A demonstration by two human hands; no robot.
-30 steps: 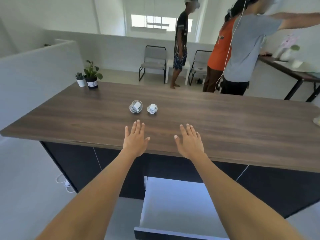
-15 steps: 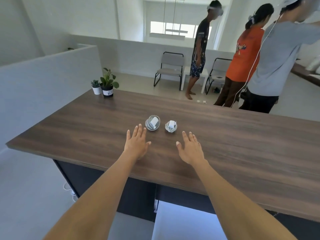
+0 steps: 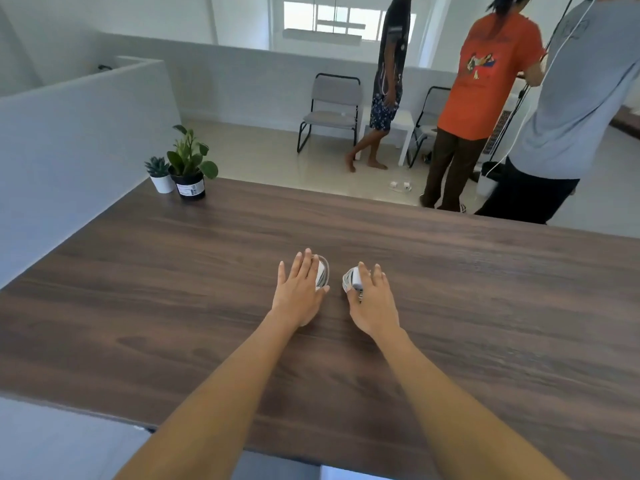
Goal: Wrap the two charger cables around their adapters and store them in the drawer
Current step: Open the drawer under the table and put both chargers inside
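Note:
Two white chargers, each with its cable coiled round the adapter, lie side by side on the dark wooden counter (image 3: pixel 485 306). My left hand (image 3: pixel 298 292) covers the left charger (image 3: pixel 322 274), fingers over its top and the thumb against its near edge. My right hand (image 3: pixel 374 303) holds the right charger (image 3: pixel 350 279) the same way, thumb at its near side. Most of each charger is hidden under my fingers. A pale strip of the open drawer (image 3: pixel 349 475) shows at the bottom edge, below the counter.
Two potted plants (image 3: pixel 188 168) stand at the counter's far left corner. A white partition (image 3: pixel 69 133) runs along the left. Beyond the counter three people (image 3: pixel 485 98) stand near two chairs (image 3: pixel 332 105) and a small white table.
Both hands have moved forward from in front of the chargers onto them. The camera has tipped up and forward, so the drawer has nearly left view.

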